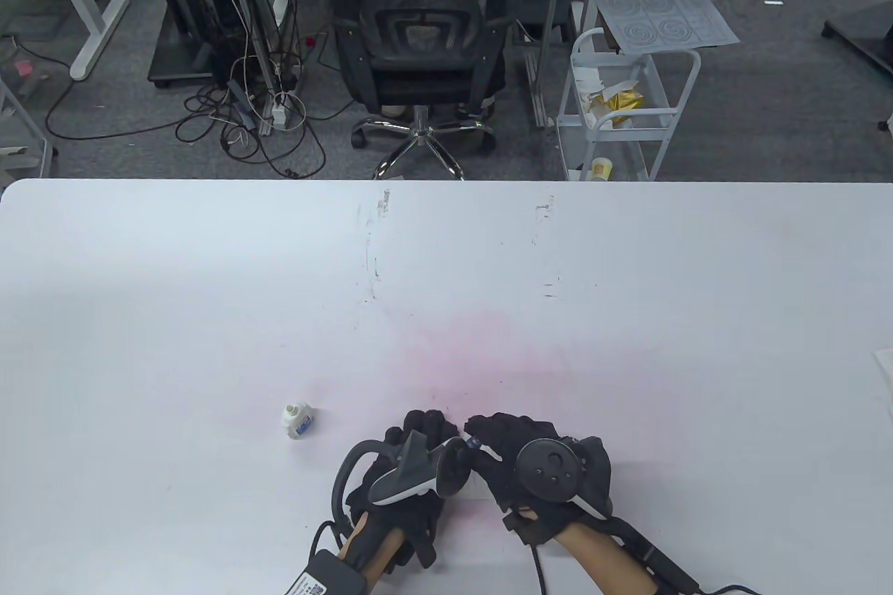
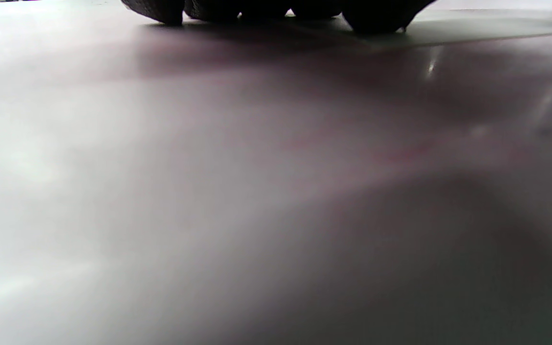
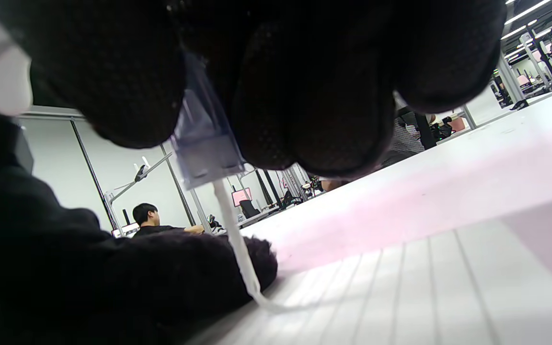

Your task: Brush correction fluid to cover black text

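The small white correction fluid bottle (image 1: 298, 419) stands uncapped on the table, left of both hands. My right hand (image 1: 504, 436) pinches the translucent blue brush cap (image 3: 204, 143), which also shows in the table view (image 1: 472, 442). Its white brush stem (image 3: 237, 239) bends down, and its tip touches a lined paper sheet (image 3: 424, 278). My left hand (image 1: 424, 429) lies flat with fingertips (image 2: 266, 9) down, just left of the brush; it also shows in the right wrist view (image 3: 113, 278). The hands hide most of the paper in the table view. No black text shows in any view.
The white table (image 1: 446, 274) has a faint pink stain (image 1: 481, 358) just beyond the hands and dark scuff marks (image 1: 373, 260) further back. An office chair (image 1: 418, 44) and a white cart (image 1: 621, 107) stand on the floor past the far edge.
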{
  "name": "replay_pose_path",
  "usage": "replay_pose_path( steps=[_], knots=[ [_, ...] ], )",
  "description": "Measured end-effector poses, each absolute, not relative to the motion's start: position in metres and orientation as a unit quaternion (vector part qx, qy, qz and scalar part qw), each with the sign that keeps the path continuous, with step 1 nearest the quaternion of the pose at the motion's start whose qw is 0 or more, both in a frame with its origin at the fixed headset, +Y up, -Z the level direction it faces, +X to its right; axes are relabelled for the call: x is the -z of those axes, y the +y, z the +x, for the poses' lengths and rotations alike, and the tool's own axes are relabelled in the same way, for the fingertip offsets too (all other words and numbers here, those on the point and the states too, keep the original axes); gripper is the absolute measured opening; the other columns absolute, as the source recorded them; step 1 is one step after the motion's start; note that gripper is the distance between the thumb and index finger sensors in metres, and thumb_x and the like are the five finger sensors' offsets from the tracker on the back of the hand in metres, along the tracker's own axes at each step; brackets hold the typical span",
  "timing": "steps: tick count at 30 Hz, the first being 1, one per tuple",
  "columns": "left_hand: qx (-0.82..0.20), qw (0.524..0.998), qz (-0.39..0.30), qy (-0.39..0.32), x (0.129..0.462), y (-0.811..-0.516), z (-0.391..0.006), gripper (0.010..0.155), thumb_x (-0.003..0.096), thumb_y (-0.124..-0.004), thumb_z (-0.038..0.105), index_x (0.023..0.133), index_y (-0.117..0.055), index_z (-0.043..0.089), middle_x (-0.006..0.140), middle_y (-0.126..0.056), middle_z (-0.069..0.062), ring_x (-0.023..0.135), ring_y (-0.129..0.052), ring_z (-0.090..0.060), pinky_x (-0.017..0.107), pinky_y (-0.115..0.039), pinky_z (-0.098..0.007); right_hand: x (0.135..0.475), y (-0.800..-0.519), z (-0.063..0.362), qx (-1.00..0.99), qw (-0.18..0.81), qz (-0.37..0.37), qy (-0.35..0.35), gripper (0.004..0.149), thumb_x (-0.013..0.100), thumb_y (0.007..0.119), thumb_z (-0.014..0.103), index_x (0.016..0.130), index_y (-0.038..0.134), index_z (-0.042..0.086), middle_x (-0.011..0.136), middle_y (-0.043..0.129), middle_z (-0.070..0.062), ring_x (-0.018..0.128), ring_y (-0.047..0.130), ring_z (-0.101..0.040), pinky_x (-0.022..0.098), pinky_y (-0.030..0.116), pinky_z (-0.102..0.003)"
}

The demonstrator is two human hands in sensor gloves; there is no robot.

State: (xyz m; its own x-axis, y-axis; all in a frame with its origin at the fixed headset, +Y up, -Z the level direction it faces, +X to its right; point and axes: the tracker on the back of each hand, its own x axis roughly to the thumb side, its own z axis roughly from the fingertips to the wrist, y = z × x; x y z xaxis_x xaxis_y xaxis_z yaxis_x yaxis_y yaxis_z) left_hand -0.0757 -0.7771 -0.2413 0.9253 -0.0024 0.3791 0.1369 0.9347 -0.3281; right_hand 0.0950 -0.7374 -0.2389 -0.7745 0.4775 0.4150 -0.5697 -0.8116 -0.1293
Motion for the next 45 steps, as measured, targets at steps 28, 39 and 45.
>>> replay_pose_path(
  steps=[28, 39, 45],
  knots=[
    [0.036, 0.965, -0.177, -0.19, 0.2413, -0.7771, -0.0757, 0.063, 0.0505, -0.06, 0.043, 0.106, -0.036, 0.026, 0.116, -0.031, -0.008, 0.111, -0.04, -0.034, 0.08, -0.048, -0.049, 0.2375, -0.7352, 0.0953, -0.948, 0.245, 0.175, -0.104, 0.048, 0.032, 0.092, 0.044, 0.073, 0.09, 0.02, 0.065, 0.095, -0.006, 0.046, 0.105, -0.029, 0.046, 0.08, -0.053],
    [0.036, 0.965, -0.177, -0.19, 0.2413, -0.7771, -0.0757, 0.063, 0.0504, -0.06, 0.043, 0.106, -0.036, 0.026, 0.116, -0.031, -0.008, 0.111, -0.04, -0.034, 0.08, -0.048, -0.049, 0.2375, -0.7339, 0.0956, -0.935, 0.286, 0.178, -0.114, 0.048, 0.032, 0.092, 0.044, 0.074, 0.09, 0.021, 0.066, 0.095, -0.005, 0.047, 0.105, -0.029, 0.046, 0.08, -0.052],
    [0.036, 0.965, -0.177, -0.19, 0.2413, -0.7771, -0.0757, 0.063, 0.0504, -0.06, 0.043, 0.106, -0.036, 0.026, 0.116, -0.031, -0.008, 0.111, -0.04, -0.034, 0.08, -0.048, -0.049, 0.2365, -0.7312, 0.0991, -0.952, 0.239, 0.16, -0.109, 0.048, 0.031, 0.092, 0.044, 0.073, 0.091, 0.02, 0.065, 0.096, -0.006, 0.046, 0.105, -0.029, 0.046, 0.081, -0.052]
  ],
)
